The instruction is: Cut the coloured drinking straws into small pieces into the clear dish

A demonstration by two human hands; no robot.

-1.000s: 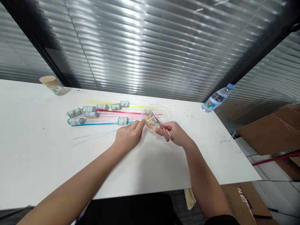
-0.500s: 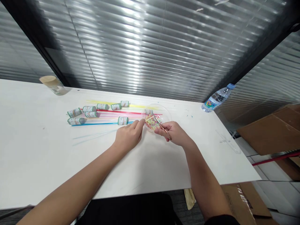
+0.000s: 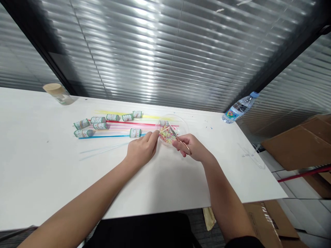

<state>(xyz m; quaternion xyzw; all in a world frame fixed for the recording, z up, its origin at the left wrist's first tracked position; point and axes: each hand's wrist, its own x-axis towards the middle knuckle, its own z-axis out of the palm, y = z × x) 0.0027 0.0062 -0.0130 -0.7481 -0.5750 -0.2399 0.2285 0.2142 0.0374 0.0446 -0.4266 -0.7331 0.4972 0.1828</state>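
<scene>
My left hand (image 3: 142, 147) is closed, pinching a thin pale straw (image 3: 164, 130) that sticks out to the right over a clear plastic bowl (image 3: 185, 128). My right hand (image 3: 192, 147) grips a pair of copper-handled scissors (image 3: 178, 138), whose blades point up and left close to the straw's end. Whether the blades touch the straw I cannot tell. Small yellow, red and green cut pieces (image 3: 167, 137) lie inside the bowl. Left of it are thin straws in red (image 3: 124, 122), yellow and blue (image 3: 108, 136), among several printed paper-wrapped rolls (image 3: 135, 133).
A jar with a wooden-looking lid (image 3: 59, 93) stands at the back left. At the back right is a water bottle (image 3: 239, 108). A clear plastic loop (image 3: 250, 156) lies near the table's right edge, with cardboard boxes (image 3: 297, 143) beyond. Two pale straws (image 3: 103, 151) rest at the left.
The scissors and my right hand have shifted slightly right, and the blades look more closed together or turned. My left hand stays almost in place with the straw.
</scene>
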